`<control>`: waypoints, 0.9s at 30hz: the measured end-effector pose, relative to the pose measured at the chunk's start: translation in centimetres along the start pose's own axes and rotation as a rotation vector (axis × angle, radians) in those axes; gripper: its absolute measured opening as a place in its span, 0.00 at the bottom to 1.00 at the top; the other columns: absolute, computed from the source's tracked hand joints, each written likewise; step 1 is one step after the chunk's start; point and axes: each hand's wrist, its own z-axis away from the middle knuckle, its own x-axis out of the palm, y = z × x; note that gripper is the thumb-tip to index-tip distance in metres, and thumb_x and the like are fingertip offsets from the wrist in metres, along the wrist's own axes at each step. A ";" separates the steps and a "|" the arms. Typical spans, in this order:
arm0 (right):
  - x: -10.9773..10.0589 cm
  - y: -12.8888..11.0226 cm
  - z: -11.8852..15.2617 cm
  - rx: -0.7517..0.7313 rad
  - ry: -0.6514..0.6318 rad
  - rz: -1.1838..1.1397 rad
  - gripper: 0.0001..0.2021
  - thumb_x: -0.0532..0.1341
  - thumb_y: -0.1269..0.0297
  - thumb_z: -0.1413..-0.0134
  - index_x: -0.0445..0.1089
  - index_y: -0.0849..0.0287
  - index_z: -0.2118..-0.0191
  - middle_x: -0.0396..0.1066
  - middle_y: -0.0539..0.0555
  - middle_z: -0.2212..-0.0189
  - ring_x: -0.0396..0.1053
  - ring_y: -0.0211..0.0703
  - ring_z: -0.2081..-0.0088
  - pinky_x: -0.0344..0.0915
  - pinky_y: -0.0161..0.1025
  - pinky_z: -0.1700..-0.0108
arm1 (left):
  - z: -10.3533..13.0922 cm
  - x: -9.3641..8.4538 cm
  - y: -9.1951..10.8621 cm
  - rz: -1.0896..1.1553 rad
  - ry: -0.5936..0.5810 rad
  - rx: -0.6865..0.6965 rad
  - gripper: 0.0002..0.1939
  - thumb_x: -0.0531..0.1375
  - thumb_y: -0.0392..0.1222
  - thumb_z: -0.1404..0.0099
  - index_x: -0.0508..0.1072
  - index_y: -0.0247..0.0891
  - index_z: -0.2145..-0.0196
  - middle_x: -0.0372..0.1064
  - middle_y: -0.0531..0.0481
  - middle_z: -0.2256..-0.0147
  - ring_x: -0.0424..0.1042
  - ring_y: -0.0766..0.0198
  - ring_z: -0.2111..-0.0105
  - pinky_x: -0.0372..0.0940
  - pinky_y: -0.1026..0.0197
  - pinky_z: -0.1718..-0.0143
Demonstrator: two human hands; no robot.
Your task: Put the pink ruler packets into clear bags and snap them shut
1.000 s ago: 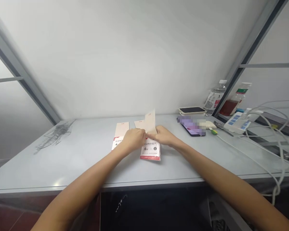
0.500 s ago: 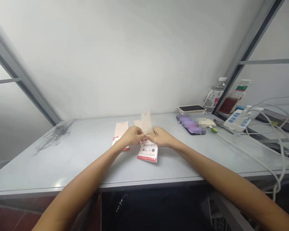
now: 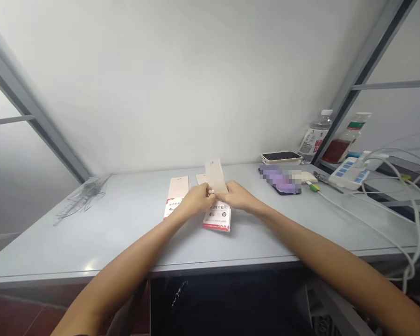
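Both hands pinch a flat ruler-set packet (image 3: 217, 218) printed in white and red, held near the middle of the desk. Its pale, see-through upper flap (image 3: 214, 173) stands up between them. My left hand (image 3: 200, 198) is closed on the packet's left side, and my right hand (image 3: 238, 196) grips the right side; the thumbs meet where flap and printed part join. Close by on the left lies a second ruler-set packet (image 3: 178, 187), partly covered by my left hand. Behind the flap, the pale top of another packet (image 3: 200, 178) peeks out, mostly hidden.
On the desk's (image 3: 126, 233) right stand a boxed phone (image 3: 282, 157), a purple phone (image 3: 278, 179), a water bottle (image 3: 315, 140) and a power strip (image 3: 350, 172) with white cables (image 3: 364, 227). A dark scribble (image 3: 82, 198) marks the left side; a wall rises behind.
The held packet has shifted slightly up and right, and its flap leans more. My left hand has moved a little right, uncovering more print on the packet at left.
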 end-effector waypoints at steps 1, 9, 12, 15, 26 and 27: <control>-0.1 0.0 -0.1 0.002 -0.009 -0.001 0.05 0.59 0.67 0.58 0.72 0.61 0.76 0.71 0.52 0.79 0.68 0.42 0.76 0.61 0.33 0.77 | 0.1 -0.2 0.1 -0.004 0.004 0.003 0.08 0.52 0.46 0.43 0.64 0.40 0.73 0.68 0.51 0.73 0.64 0.65 0.78 0.53 0.65 0.80; -1.6 -0.3 -0.3 -0.023 -0.074 -0.073 0.12 0.61 0.61 0.55 0.73 0.61 0.63 0.74 0.56 0.65 0.71 0.47 0.65 0.66 0.37 0.67 | 0.3 -1.5 0.1 0.103 0.075 0.078 0.15 0.45 0.49 0.37 0.63 0.39 0.73 0.67 0.52 0.74 0.64 0.67 0.76 0.56 0.65 0.75; -1.7 -0.2 -0.3 -0.023 -0.080 -0.084 0.13 0.61 0.60 0.55 0.73 0.62 0.64 0.74 0.57 0.65 0.71 0.47 0.65 0.66 0.38 0.66 | -0.2 -1.5 -0.6 0.132 0.092 0.026 0.14 0.47 0.47 0.38 0.64 0.38 0.74 0.68 0.51 0.74 0.64 0.67 0.77 0.56 0.64 0.76; -1.7 0.0 -0.4 -0.033 -0.067 -0.092 0.13 0.61 0.59 0.54 0.72 0.62 0.63 0.74 0.57 0.64 0.71 0.46 0.64 0.66 0.38 0.65 | -0.7 -1.7 -1.3 0.205 0.078 -0.044 0.13 0.50 0.47 0.39 0.66 0.37 0.75 0.69 0.50 0.76 0.66 0.68 0.79 0.59 0.64 0.77; -1.8 0.0 -0.5 -0.072 -0.060 -0.142 0.15 0.62 0.59 0.55 0.72 0.62 0.61 0.74 0.57 0.62 0.71 0.46 0.63 0.66 0.39 0.63 | -1.0 -3.3 -1.3 0.546 0.038 -0.147 0.17 0.61 0.51 0.50 0.71 0.32 0.76 0.72 0.46 0.75 0.72 0.64 0.75 0.70 0.59 0.69; -1.8 0.0 -0.5 -0.071 -0.056 -0.147 0.15 0.62 0.59 0.55 0.72 0.62 0.62 0.74 0.57 0.63 0.71 0.46 0.63 0.66 0.39 0.63 | -1.0 -3.3 -1.3 0.560 0.040 -0.145 0.17 0.62 0.51 0.50 0.71 0.32 0.76 0.72 0.46 0.75 0.72 0.64 0.75 0.70 0.59 0.68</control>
